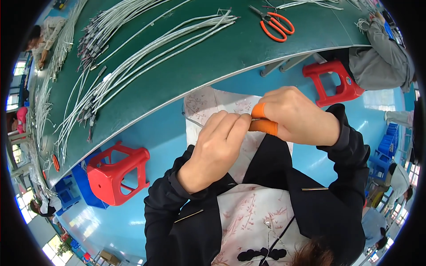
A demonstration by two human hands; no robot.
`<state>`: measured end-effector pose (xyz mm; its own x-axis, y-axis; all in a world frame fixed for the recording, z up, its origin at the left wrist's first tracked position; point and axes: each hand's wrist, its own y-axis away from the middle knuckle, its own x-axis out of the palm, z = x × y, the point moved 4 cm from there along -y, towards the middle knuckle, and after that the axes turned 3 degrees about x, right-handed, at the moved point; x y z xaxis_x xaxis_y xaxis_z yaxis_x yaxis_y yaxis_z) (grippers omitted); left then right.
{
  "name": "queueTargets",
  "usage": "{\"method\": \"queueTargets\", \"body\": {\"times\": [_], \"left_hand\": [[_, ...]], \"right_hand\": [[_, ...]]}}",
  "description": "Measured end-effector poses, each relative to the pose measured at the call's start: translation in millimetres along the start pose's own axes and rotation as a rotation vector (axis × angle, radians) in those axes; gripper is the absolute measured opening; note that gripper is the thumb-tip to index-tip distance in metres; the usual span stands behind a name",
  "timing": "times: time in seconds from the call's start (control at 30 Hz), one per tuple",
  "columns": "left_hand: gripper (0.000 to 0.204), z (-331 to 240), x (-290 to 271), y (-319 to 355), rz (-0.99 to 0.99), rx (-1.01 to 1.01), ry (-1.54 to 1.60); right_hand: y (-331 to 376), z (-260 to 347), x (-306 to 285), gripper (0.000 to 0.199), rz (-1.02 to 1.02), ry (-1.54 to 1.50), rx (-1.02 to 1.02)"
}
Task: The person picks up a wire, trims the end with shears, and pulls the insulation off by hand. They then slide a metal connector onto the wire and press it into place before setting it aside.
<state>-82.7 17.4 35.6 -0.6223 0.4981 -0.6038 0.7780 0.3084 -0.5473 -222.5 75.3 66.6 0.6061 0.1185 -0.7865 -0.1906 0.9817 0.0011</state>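
Closed fingers of the left hand [215, 148] gripped a thin grey cable [194, 121], which emerged beside the knuckles and trailed toward the upper left; the fingers of the right hand [306, 117] were bent in against the left fingertips, and whether they too gripped the cable could not be told, since its near end was hidden between the hands; orange covers [264, 127] sheathed the right thumb and a finger, presumably for grip or protection; the two hands met in front of the body, above the patterned cloth [206, 99], a position that probably kept the small work steady and close to the eyes.

Beyond the hands lay the green worktop [199, 73]; on it a pale cable bundle [128, 62] stretched lengthwise, its strands roughly parallel, perhaps so that single pieces could be separated easily; a second bundle [97, 40] lay farther back, its dark ends gathered on one side; orange-handled cutters [268, 18] rested near the far right, handles toward the wearer, a placing that would suit a quick reach; outermost, red stools stood on the blue floor [164, 99], and a co-worker in grey [379, 66] sat at right.
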Motion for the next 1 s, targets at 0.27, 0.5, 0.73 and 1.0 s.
{"method": "queueTargets", "body": {"times": [0.27, 0.5, 0.73, 1.0], "left_hand": [[0.022, -20, -13, 17, 0.364, 0.045, 0.288], [0.023, -30, -8, 27, 0.469, -0.048, 0.515], [0.022, -30, -1, 32, 0.504, -0.070, 0.605], [0.020, -33, 1, 33, 0.604, -0.054, 0.624]], "right_hand": [[34, 28, 17, 0.021, -0.029, -0.065, -0.251], [57, 36, 34, 0.023, -0.048, -0.160, -0.300], [67, 32, 40, 0.025, -0.052, -0.200, -0.297], [75, 29, 49, 0.025, -0.055, -0.324, -0.256]]}}
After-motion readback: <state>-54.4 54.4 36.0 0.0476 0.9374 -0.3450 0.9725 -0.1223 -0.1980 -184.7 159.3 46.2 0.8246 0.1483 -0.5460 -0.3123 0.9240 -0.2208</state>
